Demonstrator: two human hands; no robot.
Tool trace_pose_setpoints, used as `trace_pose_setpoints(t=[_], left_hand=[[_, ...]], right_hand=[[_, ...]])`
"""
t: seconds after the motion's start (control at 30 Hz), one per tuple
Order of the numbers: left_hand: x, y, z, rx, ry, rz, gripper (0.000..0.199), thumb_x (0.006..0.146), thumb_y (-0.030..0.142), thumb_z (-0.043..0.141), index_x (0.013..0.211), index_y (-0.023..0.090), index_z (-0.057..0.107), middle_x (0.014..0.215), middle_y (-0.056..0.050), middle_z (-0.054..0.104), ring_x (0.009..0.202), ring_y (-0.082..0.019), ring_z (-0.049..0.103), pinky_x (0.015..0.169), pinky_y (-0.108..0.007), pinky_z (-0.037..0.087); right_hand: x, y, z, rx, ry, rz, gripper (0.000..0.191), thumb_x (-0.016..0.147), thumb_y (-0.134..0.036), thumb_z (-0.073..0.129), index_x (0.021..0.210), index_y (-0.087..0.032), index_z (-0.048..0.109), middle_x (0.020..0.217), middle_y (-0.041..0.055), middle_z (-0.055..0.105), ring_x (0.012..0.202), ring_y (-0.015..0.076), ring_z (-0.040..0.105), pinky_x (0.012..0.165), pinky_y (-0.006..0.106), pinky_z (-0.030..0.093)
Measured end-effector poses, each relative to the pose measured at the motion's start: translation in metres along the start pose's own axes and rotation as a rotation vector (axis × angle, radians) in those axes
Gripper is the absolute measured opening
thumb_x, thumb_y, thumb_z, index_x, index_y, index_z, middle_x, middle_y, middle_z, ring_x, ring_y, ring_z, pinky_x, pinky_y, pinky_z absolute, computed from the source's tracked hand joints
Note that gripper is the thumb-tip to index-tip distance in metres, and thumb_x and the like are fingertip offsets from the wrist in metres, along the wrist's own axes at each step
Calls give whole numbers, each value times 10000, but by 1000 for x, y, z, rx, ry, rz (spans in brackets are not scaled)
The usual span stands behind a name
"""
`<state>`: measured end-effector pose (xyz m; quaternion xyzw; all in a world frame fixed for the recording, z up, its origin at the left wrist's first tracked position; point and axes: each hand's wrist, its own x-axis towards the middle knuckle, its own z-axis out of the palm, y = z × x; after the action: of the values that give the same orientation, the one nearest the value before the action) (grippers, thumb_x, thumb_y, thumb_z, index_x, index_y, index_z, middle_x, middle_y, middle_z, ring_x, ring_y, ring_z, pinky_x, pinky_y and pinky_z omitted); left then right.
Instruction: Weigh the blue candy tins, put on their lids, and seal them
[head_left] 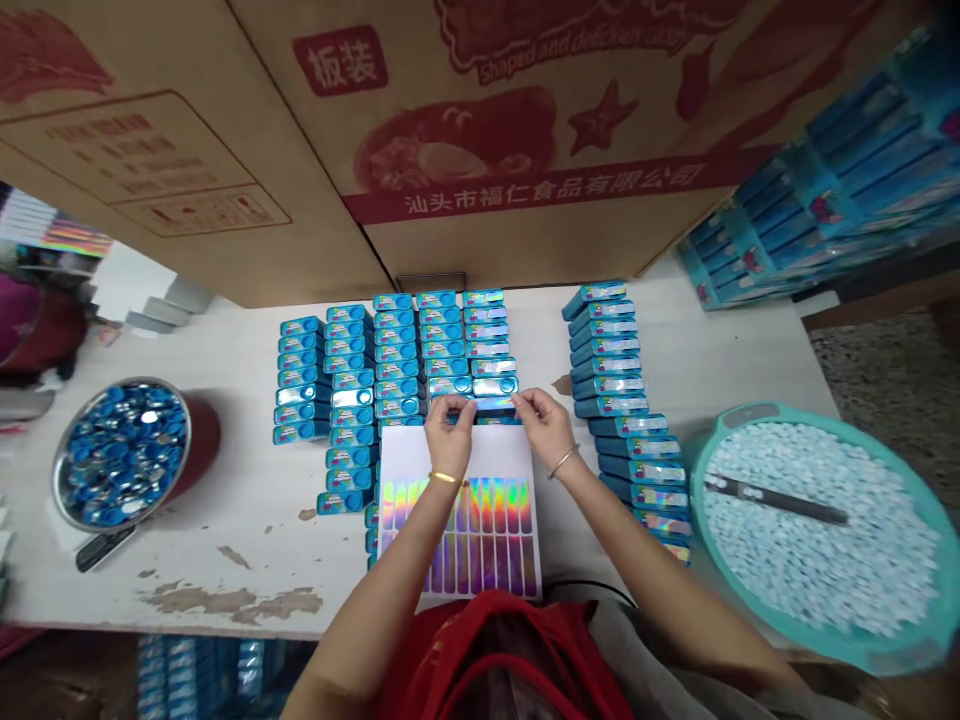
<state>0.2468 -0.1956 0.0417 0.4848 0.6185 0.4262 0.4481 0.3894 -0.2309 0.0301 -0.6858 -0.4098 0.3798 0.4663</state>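
Observation:
A narrow shiny sticker strip (494, 404) stretches between my two hands, just in front of a blue candy tin (495, 385). At its left end, the thumb and fingers of my left hand (448, 440) are pinched. My right hand (550, 430) pinches the other end. Below them lies a white sheet of rainbow holographic stickers (484, 545), partly covered by my left forearm. Blue tins (397, 367) stand in several rows left of and around the hands. Another line of tins (609, 365), with shiny strips on their top ends, runs to the right.
A metal bowl of blue caps (124, 455) stands left, by a black-handled tool (105, 548). A teal basin (817, 640) of small white pieces holds a dark stick (776, 500). Large cardboard boxes (525, 245) wall off the back. Wrapped blue packs (832, 190) are stacked at upper right.

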Motion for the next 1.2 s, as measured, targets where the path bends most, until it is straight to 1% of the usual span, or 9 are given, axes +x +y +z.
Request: trace_pose_setpoints(t=[0.17, 0.37, 0.47, 0.6, 0.7, 0.87, 0.97, 1.1, 1.2], left_hand=[[17, -6, 38, 421, 49, 113, 103, 768, 217, 660, 684, 197, 605, 909, -38, 609, 956, -214, 536, 883, -380, 346], [20, -11, 50, 689, 22, 177, 88, 805, 245, 622, 726, 209, 605, 984, -51, 594, 968, -239, 512, 820, -387, 314], [23, -11, 51, 753, -3, 169, 56, 792, 259, 620, 787, 214, 588, 1021, -62, 579, 989, -267, 503, 826, -408, 318], [29, -7, 46, 744, 41, 91, 421, 697, 301, 702, 1056, 198, 510, 1113, -123, 532, 1080, -342, 472, 862, -457, 338], [34, -6, 45, 703, 56, 45, 566, 634, 312, 753, 1114, 204, 473, 1165, -144, 502, 1120, -379, 450, 894, -495, 335], [37, -3, 46, 727, 33, 26, 562, 640, 306, 764, 1119, 204, 488, 1184, -147, 498, 1136, -370, 457, 918, -505, 337], [34, 1, 20, 653, -53, 88, 436, 728, 324, 708, 1100, 195, 521, 1122, -128, 551, 1064, -303, 525, 913, -452, 373], [9, -5, -62, 551, -54, 254, 272, 841, 361, 585, 1054, 191, 573, 1020, -95, 606, 972, -224, 561, 910, -375, 407], [-27, -21, -119, 699, 66, 168, 259, 829, 365, 580, 1019, 191, 609, 996, -103, 592, 995, -259, 537, 930, -426, 396]], right_hand=[[36, 26, -13, -243, 52, -38, 287, 850, -437, 486, 704, -199, 554, 573, -12, 533, 536, 137, 446, 563, 264, 334], [47, 40, -11, -396, 36, -15, 288, 868, -421, 465, 728, -202, 590, 588, 7, 579, 553, 159, 485, 592, 279, 337], [48, 48, -8, -346, 23, 15, 287, 865, -428, 473, 756, -203, 611, 617, 9, 599, 585, 163, 511, 607, 274, 365], [41, 61, -2, -143, 65, 68, 305, 839, -425, 520, 970, -180, 645, 633, -9, 587, 586, 157, 515, 604, 272, 407], [32, 67, 0, -33, 48, -1, 363, 870, -404, 476, 1083, -177, 662, 750, 28, 635, 683, 175, 564, 658, 297, 448], [25, 63, -12, -298, -119, -94, 357, 867, -259, 420, 1081, -207, 701, 777, 54, 654, 793, 208, 595, 774, 351, 440], [11, 54, -24, -315, -12, -57, 341, 888, -320, 427, 1071, -167, 671, 856, 84, 660, 791, 212, 588, 747, 350, 440], [-37, 44, -33, -218, 38, 40, 347, 849, -516, 527, 810, -187, 629, 729, 35, 610, 624, 166, 506, 626, 310, 419], [-76, 41, -32, -214, -23, 7, 337, 762, -527, 635, 680, -202, 598, 680, 22, 580, 624, 167, 484, 642, 321, 413]])
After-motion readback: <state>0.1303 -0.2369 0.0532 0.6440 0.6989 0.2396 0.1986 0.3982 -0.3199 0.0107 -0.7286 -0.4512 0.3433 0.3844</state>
